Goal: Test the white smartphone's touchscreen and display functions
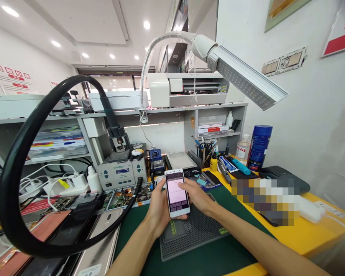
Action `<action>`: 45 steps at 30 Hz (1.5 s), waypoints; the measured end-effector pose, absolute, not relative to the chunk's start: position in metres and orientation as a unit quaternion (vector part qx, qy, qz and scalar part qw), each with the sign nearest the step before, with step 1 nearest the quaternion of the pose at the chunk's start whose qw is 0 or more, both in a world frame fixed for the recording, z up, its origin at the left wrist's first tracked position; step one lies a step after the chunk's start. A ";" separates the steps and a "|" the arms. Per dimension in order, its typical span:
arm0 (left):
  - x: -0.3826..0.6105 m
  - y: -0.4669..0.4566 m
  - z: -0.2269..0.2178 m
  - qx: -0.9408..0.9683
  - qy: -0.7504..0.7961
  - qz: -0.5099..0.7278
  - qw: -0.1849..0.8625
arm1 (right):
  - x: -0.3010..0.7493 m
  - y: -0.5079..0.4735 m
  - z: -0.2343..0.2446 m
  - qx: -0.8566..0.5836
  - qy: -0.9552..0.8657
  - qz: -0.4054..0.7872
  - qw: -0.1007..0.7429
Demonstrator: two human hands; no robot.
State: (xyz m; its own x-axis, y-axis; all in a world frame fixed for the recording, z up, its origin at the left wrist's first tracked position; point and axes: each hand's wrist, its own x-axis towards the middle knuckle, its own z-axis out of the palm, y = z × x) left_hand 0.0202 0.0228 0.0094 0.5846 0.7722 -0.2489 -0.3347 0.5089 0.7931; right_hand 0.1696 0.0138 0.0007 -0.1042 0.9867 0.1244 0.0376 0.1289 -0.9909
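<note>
A white smartphone (pixel 177 193) with a lit pinkish screen is held upright above the work mat, its screen towards me. My left hand (pixel 158 205) wraps round its left side and lower back, with fingertips showing below the bottom edge. At the right edge, my right hand (pixel 198 196) grips the phone too, its thumb lying on the upper part of the screen. The fingers behind the phone are hidden. Beneath both hands, a grey perforated mat (pixel 194 234) lies on a green work mat (pixel 232 237).
A hot-air station (pixel 117 172) and its thick black hose (pixel 10 172) take up the left. Several phones and panels (pixel 94 237) lie below. A tray of circuit boards (pixel 123 197) sits beside my left hand. A lamp (pixel 247 76) hangs overhead; a blue can (pixel 259 147) stands right.
</note>
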 end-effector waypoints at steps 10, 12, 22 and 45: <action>0.017 0.025 0.009 0.367 0.273 0.329 0.826 | 0.185 0.010 0.023 -0.420 -0.628 0.534 0.380; 0.017 0.025 0.008 0.367 0.269 0.331 0.827 | 0.186 0.010 0.023 -0.420 -0.632 0.530 0.378; 0.018 0.027 0.007 0.361 0.283 0.322 0.828 | 0.185 0.009 0.021 -0.417 -0.660 0.500 0.376; 0.018 0.026 0.007 0.381 0.283 0.326 0.818 | 0.184 0.010 0.020 -0.429 -0.632 0.518 0.385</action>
